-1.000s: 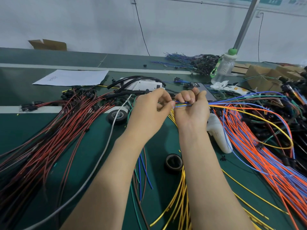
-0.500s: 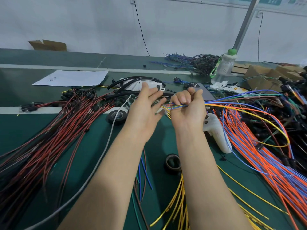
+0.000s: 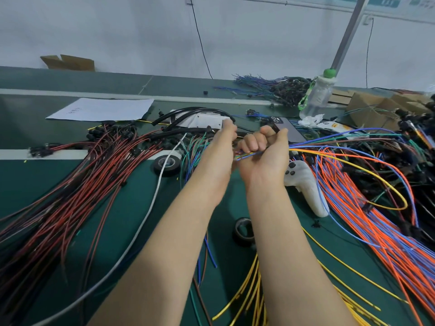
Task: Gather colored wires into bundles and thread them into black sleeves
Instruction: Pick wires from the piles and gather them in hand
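Multicoloured wire bundle (image 3: 249, 155): was held above the green worktop (image 3: 35, 175), mid-scene. Short ends stuck out left of the fist, and the long tails fanned out right over the heaps.
Right hand (image 3: 266, 161): was fisted round the bundle, fingers curled over the wires.
Left hand (image 3: 219, 158): sat just left of the wire ends, back to the camera, fingers reaching away and close together. Couldn't tell whether it gripped anything.
Black sleeves (image 3: 188, 109): curved tubes lay beyond the hands, across a white plastic housing (image 3: 202, 120).
Red-and-black wire heap (image 3: 82, 184): covered the left of the worktop.
Orange and blue wire heap (image 3: 364, 220): covered the right, with one yellow wire looped over it.
Loose yellow wires (image 3: 247, 290): lay at the near edge, partly under the right forearm.
Black tape rolls: one lay left of the left wrist (image 3: 167, 163), and one was beside the right forearm (image 3: 243, 231).
White handheld controller (image 3: 306, 184): lay just right of the right wrist.
Dark phone (image 3: 289, 130): lay flat beyond the right hand.
White paper sheet (image 3: 101, 109): was far left.
Clear plastic bottle with green cap (image 3: 317, 95): stood far right, near the cardboard boxes (image 3: 376, 107).
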### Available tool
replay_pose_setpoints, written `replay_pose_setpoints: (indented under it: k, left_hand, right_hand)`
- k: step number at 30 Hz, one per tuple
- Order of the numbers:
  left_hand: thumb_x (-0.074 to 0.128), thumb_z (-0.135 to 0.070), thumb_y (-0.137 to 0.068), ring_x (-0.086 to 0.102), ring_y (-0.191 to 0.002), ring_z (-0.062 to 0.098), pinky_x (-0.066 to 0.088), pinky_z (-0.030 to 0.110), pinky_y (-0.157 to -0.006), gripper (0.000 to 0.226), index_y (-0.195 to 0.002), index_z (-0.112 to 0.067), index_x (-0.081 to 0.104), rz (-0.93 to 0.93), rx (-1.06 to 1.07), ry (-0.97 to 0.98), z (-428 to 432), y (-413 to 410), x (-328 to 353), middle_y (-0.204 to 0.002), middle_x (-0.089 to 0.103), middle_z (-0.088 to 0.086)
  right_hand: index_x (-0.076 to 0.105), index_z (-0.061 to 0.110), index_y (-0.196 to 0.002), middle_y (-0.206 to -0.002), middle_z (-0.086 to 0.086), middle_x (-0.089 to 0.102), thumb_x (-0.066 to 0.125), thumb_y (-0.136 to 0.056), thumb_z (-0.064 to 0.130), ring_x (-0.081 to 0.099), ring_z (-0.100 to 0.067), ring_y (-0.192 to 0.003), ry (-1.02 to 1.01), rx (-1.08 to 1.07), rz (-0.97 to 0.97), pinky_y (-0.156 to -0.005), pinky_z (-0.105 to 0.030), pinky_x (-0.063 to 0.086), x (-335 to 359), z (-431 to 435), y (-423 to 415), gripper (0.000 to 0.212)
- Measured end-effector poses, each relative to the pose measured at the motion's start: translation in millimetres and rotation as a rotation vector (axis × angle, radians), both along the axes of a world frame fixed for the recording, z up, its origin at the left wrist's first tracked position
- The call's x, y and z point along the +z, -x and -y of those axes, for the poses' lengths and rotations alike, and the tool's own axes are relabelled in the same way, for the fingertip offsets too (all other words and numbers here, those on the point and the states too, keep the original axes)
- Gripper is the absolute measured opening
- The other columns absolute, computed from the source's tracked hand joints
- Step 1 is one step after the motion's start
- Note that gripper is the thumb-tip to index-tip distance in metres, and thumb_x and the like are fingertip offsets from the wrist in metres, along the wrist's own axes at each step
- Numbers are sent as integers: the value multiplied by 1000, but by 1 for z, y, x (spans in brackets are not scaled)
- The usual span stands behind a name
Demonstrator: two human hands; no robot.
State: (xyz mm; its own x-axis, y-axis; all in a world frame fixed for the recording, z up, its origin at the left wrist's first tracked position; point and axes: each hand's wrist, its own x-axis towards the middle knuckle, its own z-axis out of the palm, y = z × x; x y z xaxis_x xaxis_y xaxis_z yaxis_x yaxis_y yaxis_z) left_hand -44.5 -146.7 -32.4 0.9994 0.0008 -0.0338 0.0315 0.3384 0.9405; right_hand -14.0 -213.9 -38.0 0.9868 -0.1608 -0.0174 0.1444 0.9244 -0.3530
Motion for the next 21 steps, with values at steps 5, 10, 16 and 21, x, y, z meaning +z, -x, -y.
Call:
replay_pose_setpoints:
  k: [5,10,16,21]
  left_hand:
    - [58,-20,-92,63,-84,11,46,20,-74,7,-88,-18,64,192,18,-579,-21,-2,-10,-82,66,-5]
    - [67,-21,-85,61,-75,9,46,16,-73,11,-93,-13,66,254,41,-684,-20,-5,-13,-78,65,-4]
    - [67,-21,-85,62,-72,11,48,21,-73,15,-72,-23,61,278,97,-797,-18,-8,-16,-69,63,-11]
    - [66,-27,-84,55,-59,8,42,21,-59,21,-65,-25,58,331,212,-937,-14,-7,-19,-64,59,-11]
  right_hand:
    - [44,9,-65,-39,4,24,28,-104,39,25,-10,-32,-31,-60,1,-36,-16,22,1,16,-3,52]
    - [44,9,-65,-39,4,24,27,-104,39,24,-10,-32,-9,-52,-6,-37,-15,22,2,12,-2,52]
    - [43,9,-66,-40,4,25,27,-105,39,26,-10,-33,42,-49,-10,-37,-18,22,0,7,-1,52]
    - [44,9,-67,-42,3,25,28,-104,40,25,-11,-34,63,-74,-14,-36,-18,23,-1,6,-1,52]
